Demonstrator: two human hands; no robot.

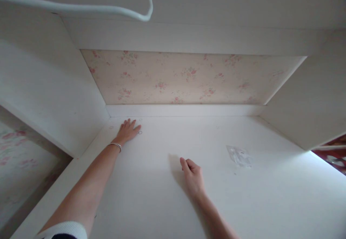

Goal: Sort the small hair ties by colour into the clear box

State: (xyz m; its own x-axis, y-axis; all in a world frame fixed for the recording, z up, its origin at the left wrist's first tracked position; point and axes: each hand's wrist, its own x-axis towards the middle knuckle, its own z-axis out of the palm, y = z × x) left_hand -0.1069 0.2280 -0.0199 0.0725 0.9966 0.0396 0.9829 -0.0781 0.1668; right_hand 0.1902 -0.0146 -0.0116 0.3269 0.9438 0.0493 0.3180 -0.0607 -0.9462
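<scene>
The white panel (146,181) is filling the lower frame, looking smooth, stiff and probably heavy, best gripped along its edges. Left of centre, the left hand (129,130) is lying flat, fingers spread; lower centre, the right hand (193,177) is making a loose fist, contents impossible to tell. Right of centre, a clear bag (239,156) is lying.
</scene>
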